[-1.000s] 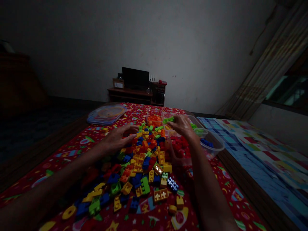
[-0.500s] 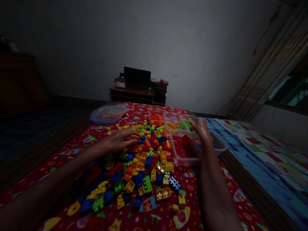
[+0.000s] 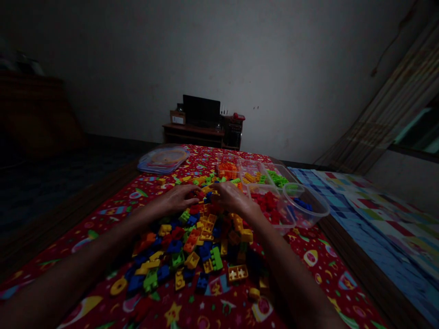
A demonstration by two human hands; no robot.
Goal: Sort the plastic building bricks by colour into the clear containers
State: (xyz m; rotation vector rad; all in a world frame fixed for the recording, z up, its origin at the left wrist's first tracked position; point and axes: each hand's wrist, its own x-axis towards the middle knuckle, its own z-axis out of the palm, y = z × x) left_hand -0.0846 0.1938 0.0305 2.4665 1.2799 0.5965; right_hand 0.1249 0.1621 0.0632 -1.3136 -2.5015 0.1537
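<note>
A wide heap of plastic toy building bricks (image 3: 207, 225) in yellow, blue, red, orange and green lies on a red patterned cloth. At the heap's far left part is my left hand (image 3: 178, 199), its thumb and fingers apart just over red and blue bricks. My right hand (image 3: 231, 197) reaches across the heap from the right, fingertips pointing at my left hand. Its thumb and fingers look apart, and no brick shows in them. Right of the heap, clear plastic containers hold sorted bricks: red bricks (image 3: 269, 204), green bricks (image 3: 277, 178), orange bricks (image 3: 227, 170) and blue bricks (image 3: 303, 204).
Stacked clear lids (image 3: 163, 160) lie at the cloth's far left. A round clear tub (image 3: 322, 212) stands at the right end of the containers. Beyond are a low desk with a monitor (image 3: 201, 109) and, to the right, a blue checked cloth (image 3: 346, 219).
My right hand has moved left from above the green bricks' container to the heap. My left hand stays over the heap. The view has shifted slightly.
</note>
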